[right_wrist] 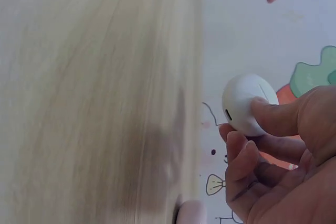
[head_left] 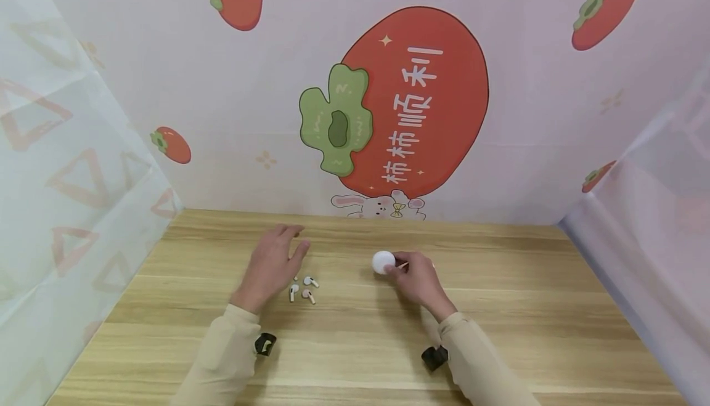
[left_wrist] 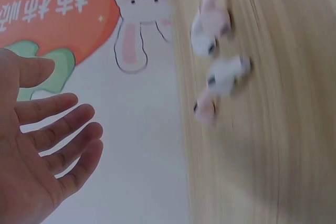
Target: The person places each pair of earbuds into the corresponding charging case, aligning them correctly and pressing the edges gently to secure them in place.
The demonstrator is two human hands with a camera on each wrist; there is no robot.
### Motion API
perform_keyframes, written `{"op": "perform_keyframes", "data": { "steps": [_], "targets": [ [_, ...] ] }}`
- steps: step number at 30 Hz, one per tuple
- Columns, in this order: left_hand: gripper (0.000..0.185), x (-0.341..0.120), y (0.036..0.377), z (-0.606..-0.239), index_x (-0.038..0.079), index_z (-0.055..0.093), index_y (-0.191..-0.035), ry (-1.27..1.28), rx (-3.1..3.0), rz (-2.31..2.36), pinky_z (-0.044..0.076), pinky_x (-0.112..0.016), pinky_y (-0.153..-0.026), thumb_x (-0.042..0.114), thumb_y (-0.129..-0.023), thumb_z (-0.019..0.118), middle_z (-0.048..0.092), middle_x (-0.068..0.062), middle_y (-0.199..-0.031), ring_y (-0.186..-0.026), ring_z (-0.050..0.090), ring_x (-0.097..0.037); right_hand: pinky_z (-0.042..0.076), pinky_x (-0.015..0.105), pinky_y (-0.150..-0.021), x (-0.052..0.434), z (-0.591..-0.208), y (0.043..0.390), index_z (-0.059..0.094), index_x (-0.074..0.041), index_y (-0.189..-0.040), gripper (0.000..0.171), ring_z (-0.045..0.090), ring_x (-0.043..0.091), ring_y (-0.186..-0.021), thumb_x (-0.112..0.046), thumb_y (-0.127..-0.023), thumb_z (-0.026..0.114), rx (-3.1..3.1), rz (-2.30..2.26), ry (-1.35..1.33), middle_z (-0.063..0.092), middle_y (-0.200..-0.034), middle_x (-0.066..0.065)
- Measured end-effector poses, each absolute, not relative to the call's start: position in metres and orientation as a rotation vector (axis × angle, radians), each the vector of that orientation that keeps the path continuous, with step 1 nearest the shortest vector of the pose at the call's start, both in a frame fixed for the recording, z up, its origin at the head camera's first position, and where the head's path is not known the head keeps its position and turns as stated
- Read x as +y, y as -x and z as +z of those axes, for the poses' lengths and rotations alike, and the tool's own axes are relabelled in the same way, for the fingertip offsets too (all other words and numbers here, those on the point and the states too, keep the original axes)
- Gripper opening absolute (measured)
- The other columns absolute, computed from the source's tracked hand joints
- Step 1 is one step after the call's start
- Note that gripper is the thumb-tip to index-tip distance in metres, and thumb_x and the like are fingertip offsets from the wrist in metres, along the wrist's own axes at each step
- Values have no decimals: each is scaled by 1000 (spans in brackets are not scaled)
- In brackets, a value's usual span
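Both sleeves (head_left: pixel 233 357) come in from the bottom edge, each with a small black camera on the wrist. Fingers (right_wrist: pixel 273 116) of the right hand (head_left: pixel 418 281) curl around a round white case (head_left: pixel 383 262). Thumb and fingertips pinch it, and it sits just above the table (head_left: pixel 532 307), close to the middle.

Fingers (left_wrist: pixel 58 129) of the left hand (head_left: pixel 272 264) are straight, spread a little and relaxed, and they hold nothing. That palm faces down over the wood. Just beside it lie 3 white earbuds (head_left: pixel 304 289) in a little bunch, between the 2 hands. In the left wrist view the earbuds look blurry.

Behind the table hangs a pale cloth wall with a big red fruit (head_left: pixel 410 101), a green leaf top, white writing and a small bunny (head_left: pixel 383 206) under it.
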State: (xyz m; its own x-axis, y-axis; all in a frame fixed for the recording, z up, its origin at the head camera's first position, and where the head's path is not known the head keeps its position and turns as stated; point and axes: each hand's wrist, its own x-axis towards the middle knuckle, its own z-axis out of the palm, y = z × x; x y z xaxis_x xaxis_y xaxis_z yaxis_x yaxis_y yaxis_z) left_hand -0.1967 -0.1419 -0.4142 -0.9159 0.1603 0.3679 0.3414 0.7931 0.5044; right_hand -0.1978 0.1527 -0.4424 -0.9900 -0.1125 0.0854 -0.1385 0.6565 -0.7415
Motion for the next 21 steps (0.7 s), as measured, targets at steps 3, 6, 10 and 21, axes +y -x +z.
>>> {"op": "perform_keyframes", "data": {
  "steps": [3, 6, 10, 21],
  "targets": [
    [40, -131, 196, -415, -2, 63, -130, 410, -2652, -896, 48, -57, -96, 26, -102, 62, 64, -20, -125, -116, 59, -40, 51, 31, -67, 152, -441, 195, 75, 0, -113, 22, 59, 15, -74, -6, -91, 75, -2785, 1333, -213, 71, -93, 6],
    [39, -119, 195, -417, 0, 64, -130, 440, -2637, -965, 50, -54, -94, 27, -103, 60, 64, -17, -124, -113, 61, -36, 51, 30, -67, 151, -438, 193, 75, -1, -113, 22, 60, 16, -77, -6, -91, 76, -2748, 1380, -194, 72, -94, 6],
    [38, -102, 193, -421, 2, 65, -131, 469, -2626, -1075, 51, -48, -92, 28, -103, 60, 64, -13, -123, -111, 61, -29, 52, 28, -64, 149, -434, 190, 76, -2, -112, 23, 61, 18, -79, -8, -90, 78, -2708, 1454, -169, 72, -95, 5],
    [33, -76, 187, -425, 1, 65, -129, 589, -2538, -1350, 54, -44, -90, 22, -103, 61, 66, -14, -122, -109, 62, -27, 53, 26, -62, 143, -428, 183, 77, -3, -104, 20, 61, 18, -77, -7, -85, 82, -2627, 1558, -184, 71, -89, 4]
  ]
}}
